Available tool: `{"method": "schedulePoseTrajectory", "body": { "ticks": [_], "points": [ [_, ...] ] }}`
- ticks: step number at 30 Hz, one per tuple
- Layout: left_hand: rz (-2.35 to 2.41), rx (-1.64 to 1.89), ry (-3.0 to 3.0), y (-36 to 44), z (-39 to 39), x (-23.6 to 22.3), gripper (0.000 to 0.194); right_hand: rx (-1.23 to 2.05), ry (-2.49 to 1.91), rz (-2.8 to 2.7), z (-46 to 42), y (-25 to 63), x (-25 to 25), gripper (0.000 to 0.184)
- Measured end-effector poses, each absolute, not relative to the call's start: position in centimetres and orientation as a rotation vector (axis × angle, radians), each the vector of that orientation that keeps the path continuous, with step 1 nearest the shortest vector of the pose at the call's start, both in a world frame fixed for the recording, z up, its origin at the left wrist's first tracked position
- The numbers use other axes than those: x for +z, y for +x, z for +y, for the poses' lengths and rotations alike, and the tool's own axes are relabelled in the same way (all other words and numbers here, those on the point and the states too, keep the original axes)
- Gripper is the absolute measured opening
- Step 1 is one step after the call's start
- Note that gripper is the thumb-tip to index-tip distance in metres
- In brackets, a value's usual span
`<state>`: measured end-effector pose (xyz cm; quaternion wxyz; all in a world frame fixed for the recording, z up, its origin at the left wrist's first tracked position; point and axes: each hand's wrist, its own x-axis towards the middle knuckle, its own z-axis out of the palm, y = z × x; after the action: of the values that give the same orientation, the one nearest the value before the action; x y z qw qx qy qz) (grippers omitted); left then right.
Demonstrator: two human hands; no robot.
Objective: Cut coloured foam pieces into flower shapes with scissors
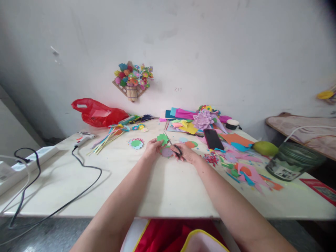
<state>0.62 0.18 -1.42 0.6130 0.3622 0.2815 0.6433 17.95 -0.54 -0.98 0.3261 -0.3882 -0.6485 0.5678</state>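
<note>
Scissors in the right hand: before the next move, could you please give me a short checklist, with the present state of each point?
1. Right hand has hold of the scissors: ok.
2. Left hand has hold of the green scalloped piece: ok.
3. Left hand safely clear of the scissors: cannot tell; they look very close in this view.
4. Area beside the right hand free of scraps: not ok; small red and pink scraps lie there.
5. Glue gun away from both hands: ok, it lies on the left of the table.
6. Glue gun cool: cannot tell.
</note>
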Motion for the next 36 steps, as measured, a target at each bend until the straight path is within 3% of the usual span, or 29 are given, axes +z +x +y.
{"method": "schedulePoseTrajectory", "body": {
  "ticks": [36],
  "points": [
    [0.677, 1.533, 0.801, 0.8, 0.19, -1.38, 0.019, 1.513, -0.983, -1.722, -0.44, 18.07, -1.17, 0.035]
  ]
}}
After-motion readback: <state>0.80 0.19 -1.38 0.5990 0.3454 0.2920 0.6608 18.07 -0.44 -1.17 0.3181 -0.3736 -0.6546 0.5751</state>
